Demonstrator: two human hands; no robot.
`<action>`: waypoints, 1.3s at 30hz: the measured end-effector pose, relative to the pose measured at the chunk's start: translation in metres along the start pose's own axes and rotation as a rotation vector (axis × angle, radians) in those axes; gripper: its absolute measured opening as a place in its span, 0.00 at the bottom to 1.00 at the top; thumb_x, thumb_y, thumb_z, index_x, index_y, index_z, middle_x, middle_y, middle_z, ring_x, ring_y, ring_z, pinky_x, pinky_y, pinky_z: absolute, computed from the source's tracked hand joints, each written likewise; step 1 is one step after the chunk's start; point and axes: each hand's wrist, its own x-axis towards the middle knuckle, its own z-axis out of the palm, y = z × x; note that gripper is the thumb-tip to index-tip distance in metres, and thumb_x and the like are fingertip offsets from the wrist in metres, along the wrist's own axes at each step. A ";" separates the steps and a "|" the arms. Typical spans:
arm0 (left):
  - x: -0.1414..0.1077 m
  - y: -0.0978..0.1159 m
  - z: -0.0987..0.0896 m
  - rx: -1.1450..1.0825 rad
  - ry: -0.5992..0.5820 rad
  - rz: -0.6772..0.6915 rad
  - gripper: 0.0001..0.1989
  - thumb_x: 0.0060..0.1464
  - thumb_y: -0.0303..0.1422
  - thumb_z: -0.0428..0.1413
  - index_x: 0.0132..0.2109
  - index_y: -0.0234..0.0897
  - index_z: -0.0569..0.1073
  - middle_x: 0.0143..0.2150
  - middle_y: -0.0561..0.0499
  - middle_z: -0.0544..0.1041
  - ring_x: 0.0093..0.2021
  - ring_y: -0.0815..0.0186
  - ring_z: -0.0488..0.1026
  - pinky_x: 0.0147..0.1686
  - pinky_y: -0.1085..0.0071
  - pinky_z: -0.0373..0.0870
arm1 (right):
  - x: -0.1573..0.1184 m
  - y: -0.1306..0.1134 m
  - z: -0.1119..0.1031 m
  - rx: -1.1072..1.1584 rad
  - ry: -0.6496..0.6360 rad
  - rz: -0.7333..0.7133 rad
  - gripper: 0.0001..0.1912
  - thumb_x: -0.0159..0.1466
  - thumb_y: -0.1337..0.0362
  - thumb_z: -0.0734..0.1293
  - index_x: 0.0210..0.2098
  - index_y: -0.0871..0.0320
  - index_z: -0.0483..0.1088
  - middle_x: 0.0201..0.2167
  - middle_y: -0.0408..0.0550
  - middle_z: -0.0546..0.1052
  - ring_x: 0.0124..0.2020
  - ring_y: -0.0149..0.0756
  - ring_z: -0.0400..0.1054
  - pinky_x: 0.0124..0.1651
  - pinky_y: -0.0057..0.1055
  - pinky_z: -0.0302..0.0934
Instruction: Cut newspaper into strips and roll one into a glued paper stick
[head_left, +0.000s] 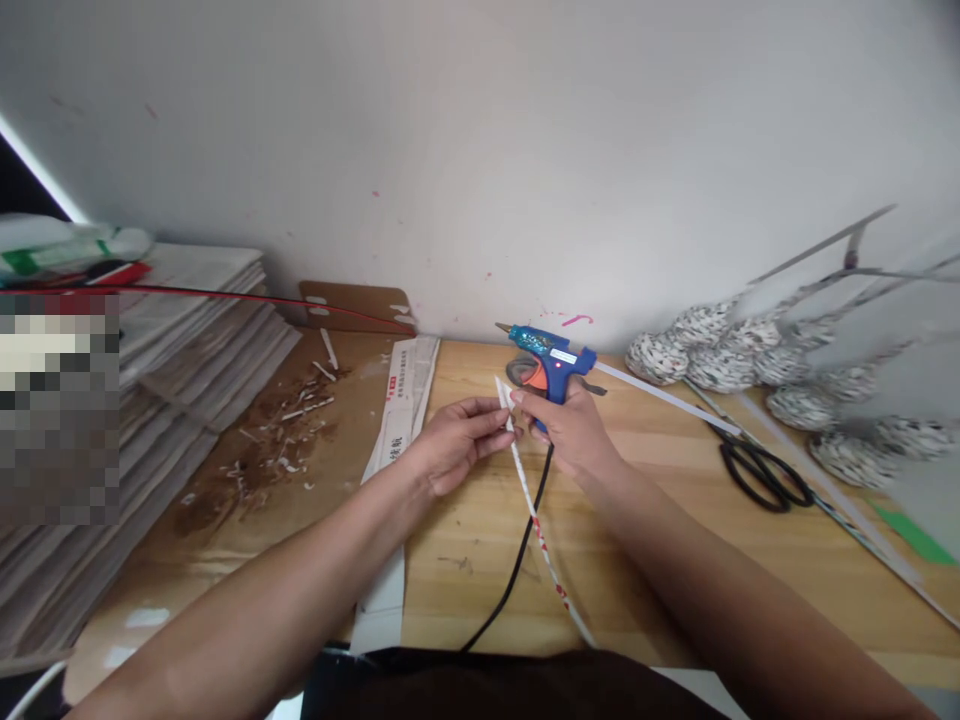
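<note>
A thin rolled paper strip (522, 474), white with red patches lower down, runs from between my hands to the table's front edge. My left hand (469, 440) pinches it near its flat, pointed upper end. My right hand (566, 415) is wrapped round the handle of a blue glue gun (556, 370), and its thumb reaches to the strip's tip. The gun's nozzle points left, a long white glue stick (660, 395) sticks out of its back, and a black cord hangs from the handle.
Stacked newspapers (217, 340) stand at the left beside cardboard (300, 480) with scraps. Folded paper strips (397, 430) lie left of my hands. Black-handled scissors (765, 475) and woven paper balls (720, 367) on stems are at the right, near a green piece (915, 535).
</note>
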 end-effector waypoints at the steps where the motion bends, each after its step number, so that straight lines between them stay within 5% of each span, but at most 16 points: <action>1: 0.001 -0.001 -0.002 -0.008 -0.005 0.001 0.05 0.53 0.18 0.60 0.37 0.27 0.78 0.35 0.45 0.80 0.32 0.70 0.79 0.36 0.77 0.78 | 0.000 0.001 0.000 -0.003 -0.006 0.009 0.21 0.50 0.62 0.77 0.40 0.55 0.67 0.20 0.35 0.69 0.18 0.25 0.59 0.15 0.21 0.44; 22: 0.003 -0.006 -0.009 -0.070 -0.050 0.015 0.08 0.58 0.20 0.56 0.43 0.24 0.79 0.39 0.40 0.81 0.37 0.69 0.80 0.37 0.80 0.78 | 0.000 0.012 -0.003 0.000 -0.011 0.049 0.20 0.53 0.58 0.77 0.39 0.56 0.67 0.23 0.39 0.74 0.20 0.26 0.66 0.14 0.19 0.45; 39: 0.009 0.007 -0.012 -0.222 0.001 0.163 0.08 0.60 0.19 0.54 0.35 0.26 0.78 0.32 0.47 0.79 0.32 0.73 0.78 0.34 0.83 0.77 | -0.005 0.008 -0.004 0.066 -0.301 0.297 0.18 0.50 0.61 0.79 0.37 0.58 0.74 0.23 0.40 0.74 0.20 0.28 0.72 0.11 0.17 0.41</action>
